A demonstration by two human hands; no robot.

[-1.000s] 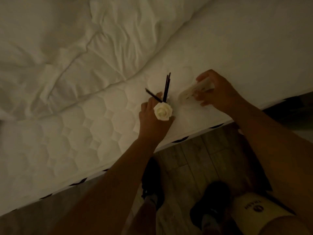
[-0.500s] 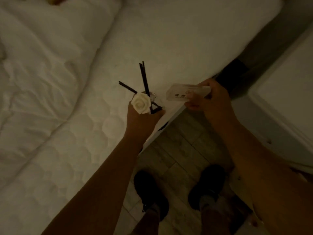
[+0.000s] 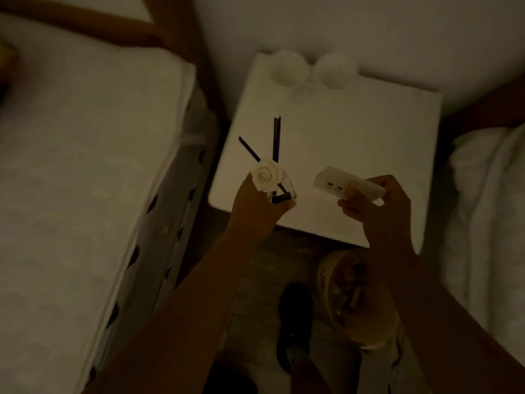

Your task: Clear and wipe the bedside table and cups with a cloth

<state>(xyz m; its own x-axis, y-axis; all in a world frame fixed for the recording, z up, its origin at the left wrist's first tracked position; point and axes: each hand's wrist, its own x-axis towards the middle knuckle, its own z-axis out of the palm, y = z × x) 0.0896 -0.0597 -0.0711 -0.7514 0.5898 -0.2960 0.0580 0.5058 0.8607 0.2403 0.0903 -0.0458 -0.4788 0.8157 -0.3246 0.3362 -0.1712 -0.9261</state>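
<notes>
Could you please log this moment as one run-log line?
left hand holds reed diffuser | right hand holds remote control | two cups on bedside table

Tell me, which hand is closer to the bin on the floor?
Right. The right hand, gripping the remote, hangs just above the bin; the left hand, gripping the diffuser, is farther left.

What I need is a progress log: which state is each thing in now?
Left hand, grips the reed diffuser.
Reed diffuser, held over the bedside table's front edge.
Right hand, pinches the remote.
Remote, held above the table.
Left cup, upright at the table's back edge.
Right cup, upright beside it.
Bin, open, on the floor.
</notes>
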